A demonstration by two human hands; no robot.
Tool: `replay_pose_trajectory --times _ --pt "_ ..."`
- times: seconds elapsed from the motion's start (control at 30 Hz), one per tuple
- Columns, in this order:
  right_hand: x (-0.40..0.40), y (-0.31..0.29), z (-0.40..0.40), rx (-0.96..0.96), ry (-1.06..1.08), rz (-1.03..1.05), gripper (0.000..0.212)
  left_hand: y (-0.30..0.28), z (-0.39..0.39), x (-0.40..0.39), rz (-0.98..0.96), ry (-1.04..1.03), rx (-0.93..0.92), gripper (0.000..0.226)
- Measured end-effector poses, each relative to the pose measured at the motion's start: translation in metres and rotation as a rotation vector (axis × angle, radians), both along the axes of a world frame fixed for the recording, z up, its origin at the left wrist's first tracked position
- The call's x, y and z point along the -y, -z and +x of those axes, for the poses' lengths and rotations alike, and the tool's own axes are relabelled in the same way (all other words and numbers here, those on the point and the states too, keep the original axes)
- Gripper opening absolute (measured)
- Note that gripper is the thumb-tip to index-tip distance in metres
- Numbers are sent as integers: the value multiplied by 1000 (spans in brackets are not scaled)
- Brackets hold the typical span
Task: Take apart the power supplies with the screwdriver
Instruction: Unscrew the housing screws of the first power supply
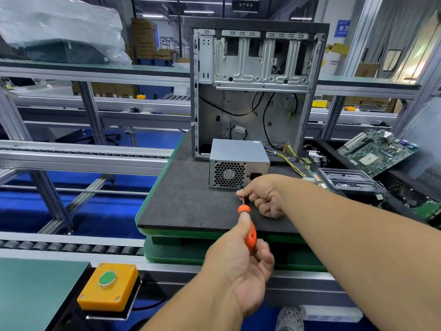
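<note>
I see the grey metal power supply box (239, 163) sitting on the dark foam-topped bench (191, 201), its honeycomb fan grille and black socket facing me, just in front of the open, stripped grey computer case (257, 91) that stands upright behind it. My left hand (241, 271) has its grip wrapped round the orange handle of the screwdriver (248, 228), thumb laid along the top, and the thin shaft runs up and away towards the lower front edge of the box. My right hand (265, 197) reaches in from the right, its fingers curled, the thumb and forefinger pinching the shaft close to the tip, right beneath the bottom right corner of the supply's face (the tip itself is hidden behind the fingers, so I cannot tell whether it sits in a screw). Yellow and black wires (291, 156) trail from the back of the box to the right. At the near left sits a yellow button housing with a green push button (107, 286), and a green circuit board (379, 151) leans in a bin at the far right.
</note>
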State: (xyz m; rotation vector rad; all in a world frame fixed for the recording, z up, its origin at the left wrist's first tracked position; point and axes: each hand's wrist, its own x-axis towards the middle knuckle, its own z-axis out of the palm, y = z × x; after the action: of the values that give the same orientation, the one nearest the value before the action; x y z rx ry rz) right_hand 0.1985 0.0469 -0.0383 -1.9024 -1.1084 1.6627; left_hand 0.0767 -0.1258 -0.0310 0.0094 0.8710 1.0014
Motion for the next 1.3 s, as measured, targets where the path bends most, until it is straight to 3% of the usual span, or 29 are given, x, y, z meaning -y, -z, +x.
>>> replay_pose_trajectory --times 0.07,0.17,0.27,0.43,0.57,0.7,0.8,0.87,1.03,1.23,1.3 --pt "-1 0 1 -8 -9 2 28 -1 0 -2 -1 2 86 48" --pt "-1 0 0 -20 -33 19 32 3 0 -3 15 39 247 72" --pt "0 0 0 -1 -7 15 30 2 -1 -3 5 38 183 76" --pt "2 0 0 15 6 23 34 2 -4 -4 34 -19 -9 40" --pt "3 0 -2 31 -10 44 39 2 -8 -6 16 34 102 45" --pt "5 -1 -5 63 23 58 40 5 -8 -5 2 23 65 69" --pt "9 -1 -7 130 17 80 46 0 -9 -6 74 83 -49 58" --pt "9 -2 -9 130 14 102 44 -2 -10 -9 81 97 -5 50" --pt "5 -1 -3 -65 151 88 35 0 -12 -14 -19 93 149 63" --pt "8 4 -2 -128 284 129 26 6 -13 -13 -31 90 15 36" --pt "10 5 -3 -122 299 156 24 9 -14 -13 -45 84 21 39"
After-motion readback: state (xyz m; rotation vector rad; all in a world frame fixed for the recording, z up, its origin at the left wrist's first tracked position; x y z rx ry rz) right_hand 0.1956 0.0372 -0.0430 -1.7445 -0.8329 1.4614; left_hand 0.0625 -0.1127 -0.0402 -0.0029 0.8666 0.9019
